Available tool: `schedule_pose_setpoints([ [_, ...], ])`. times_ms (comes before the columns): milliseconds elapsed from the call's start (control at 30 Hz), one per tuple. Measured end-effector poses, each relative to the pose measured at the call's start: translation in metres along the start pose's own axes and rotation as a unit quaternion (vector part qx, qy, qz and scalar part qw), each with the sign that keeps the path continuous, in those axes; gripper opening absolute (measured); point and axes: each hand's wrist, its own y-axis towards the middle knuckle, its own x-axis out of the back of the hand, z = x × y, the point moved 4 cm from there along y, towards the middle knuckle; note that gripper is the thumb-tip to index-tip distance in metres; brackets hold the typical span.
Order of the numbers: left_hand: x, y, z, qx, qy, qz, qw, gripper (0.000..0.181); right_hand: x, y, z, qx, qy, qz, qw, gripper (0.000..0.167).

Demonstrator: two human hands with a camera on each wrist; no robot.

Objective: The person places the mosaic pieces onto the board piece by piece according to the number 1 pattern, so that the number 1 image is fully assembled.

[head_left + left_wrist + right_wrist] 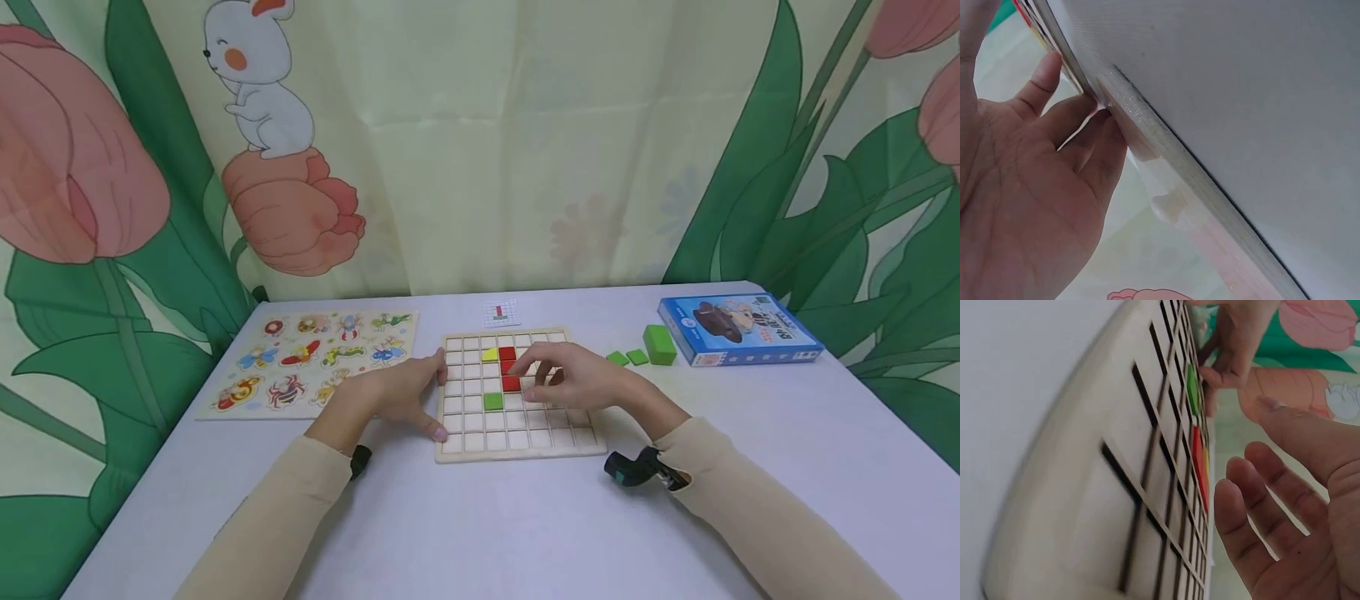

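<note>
A wooden grid board (517,456) lies on the table in the head view. My left hand (393,392) touches its left edge, thumb and fingers spread apart. Over the board's right half hovers my right hand (577,375), its fingers bent loosely beside the red tiles (511,383). In the right wrist view nothing shows between the right hand's (1291,512) thumb and fingers. A yellow tile (490,355) sits left of the red ones, and a green tile (492,402) lies nearer me. The right fingertips partly cover the squares around them.
Behind the board lies a small pattern card (501,313). Loose green tiles (637,357) and a green block (660,345) are to the right, beside a blue box (738,329). An insect picture board (300,375) is at left; a printed curtain (525,167) hangs behind.
</note>
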Motion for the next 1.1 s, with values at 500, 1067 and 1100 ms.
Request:
schedule_pose_setpoints([
  [500, 0.002, -0.001, -0.001, 0.009, 0.013, 0.001, 0.9999, 0.089, 0.045, -0.02, -0.013, -0.019, -0.063, -0.05, 0.9966, 0.035],
  [1067, -0.001, 0.001, 0.0, 0.012, 0.016, 0.003, 0.9998, 0.084, 0.064, -0.051, -0.05, -0.012, -0.068, -0.091, 0.9935, 0.035],
  [1100, 0.0, 0.0, 0.0, 0.014, 0.016, 0.003, 0.9998, 0.084, 0.065, -0.053, -0.051, -0.011, -0.069, -0.093, 0.9932, 0.035],
])
